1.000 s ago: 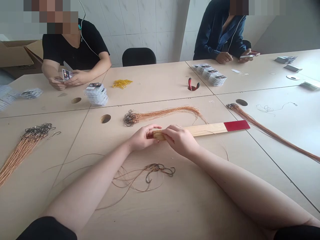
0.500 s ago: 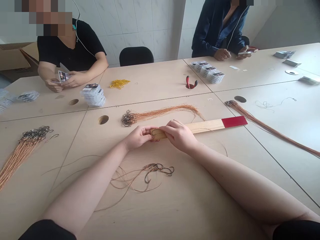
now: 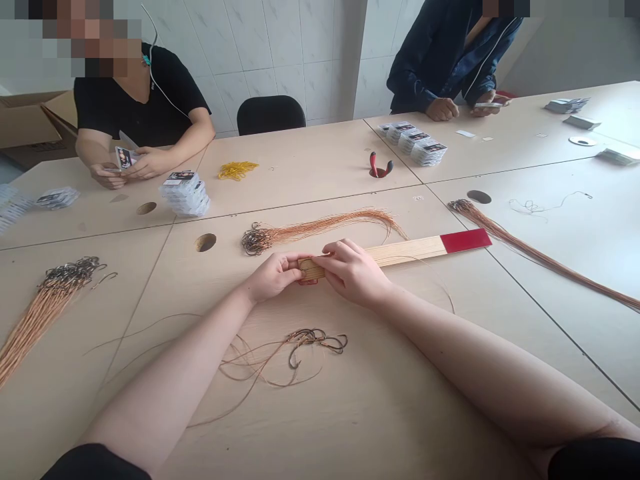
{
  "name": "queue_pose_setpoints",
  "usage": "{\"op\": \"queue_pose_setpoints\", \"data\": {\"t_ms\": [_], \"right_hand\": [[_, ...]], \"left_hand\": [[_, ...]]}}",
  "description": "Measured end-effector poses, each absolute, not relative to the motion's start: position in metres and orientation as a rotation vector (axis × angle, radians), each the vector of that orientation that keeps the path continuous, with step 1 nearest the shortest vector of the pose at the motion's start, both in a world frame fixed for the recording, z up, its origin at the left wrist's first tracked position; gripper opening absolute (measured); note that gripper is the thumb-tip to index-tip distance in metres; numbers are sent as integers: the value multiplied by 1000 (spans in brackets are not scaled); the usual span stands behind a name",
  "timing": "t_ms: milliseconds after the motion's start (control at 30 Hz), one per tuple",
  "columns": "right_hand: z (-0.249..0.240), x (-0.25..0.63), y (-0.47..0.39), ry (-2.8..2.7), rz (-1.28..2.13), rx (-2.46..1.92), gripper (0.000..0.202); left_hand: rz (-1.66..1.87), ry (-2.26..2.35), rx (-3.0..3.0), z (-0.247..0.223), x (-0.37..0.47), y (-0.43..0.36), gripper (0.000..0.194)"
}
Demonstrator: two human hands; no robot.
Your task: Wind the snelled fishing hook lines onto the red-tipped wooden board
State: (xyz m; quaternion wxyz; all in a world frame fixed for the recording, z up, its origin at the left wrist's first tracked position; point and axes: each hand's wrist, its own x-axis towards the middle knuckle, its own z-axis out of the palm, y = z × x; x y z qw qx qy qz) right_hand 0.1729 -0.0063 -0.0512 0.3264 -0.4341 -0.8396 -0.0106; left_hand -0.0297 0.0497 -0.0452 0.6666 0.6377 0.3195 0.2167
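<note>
A long wooden slat [image 3: 400,252] with a red right end lies across the table in front of me. My left hand [image 3: 273,275] pinches its near left end, and my right hand [image 3: 353,270] grips the same end from the right. A thin copper-coloured line [image 3: 440,283] trails off from the slat to the right. Just beyond the slat lies a bundle of fish hooks on copper lines [image 3: 310,230]. Nearer to me lie a few loose hooks with tangled lines [image 3: 305,341].
More hook bundles lie at the left [image 3: 45,303] and right [image 3: 525,248]. Red pliers [image 3: 379,165], yellow rubber bands [image 3: 237,169] and stacks of small packets [image 3: 185,192] sit further back. Two people sit across the table holding packets. Round holes [image 3: 205,242] pierce the table.
My hands have stayed on the slat's left end with only slight finger shifts. The view has drifted a little; the people opposite keep handling packets.
</note>
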Motion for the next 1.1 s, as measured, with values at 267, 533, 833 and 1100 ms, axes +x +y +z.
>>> {"op": "queue_pose_setpoints", "data": {"t_ms": [267, 533, 833, 1100], "right_hand": [[-56, 173, -5, -2171, -56, -1120, 26], [-57, 173, -5, -2158, -17, -1080, 26], [-57, 173, -5, -2155, -14, -1084, 26], [-56, 173, -5, -2157, -6, -1082, 26]], "left_hand": [[477, 702, 1380, -43, -30, 49, 40], [461, 717, 1383, -41, -30, 48, 41], [458, 737, 1399, -40, -29, 47, 41], [449, 729, 1380, -40, -29, 48, 40]]}}
